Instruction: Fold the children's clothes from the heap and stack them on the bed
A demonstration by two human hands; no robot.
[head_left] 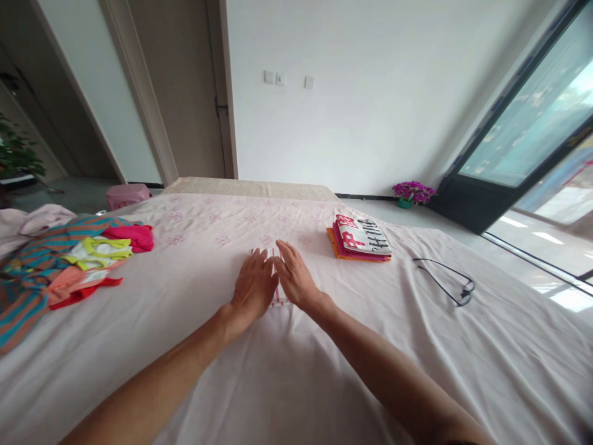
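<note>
Over the folded, red-striped white cloth, left hand and right hand, open and ungripping, should press evenly.

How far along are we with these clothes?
Looks done: the neat stack on the right, with a white printed piece on top. In hand: the left hand and right hand rest on a red-and-white striped piece, which looks compactly folded. Apparently left: the loose, rumpled pile on the left; its exact count can't be told.
</note>
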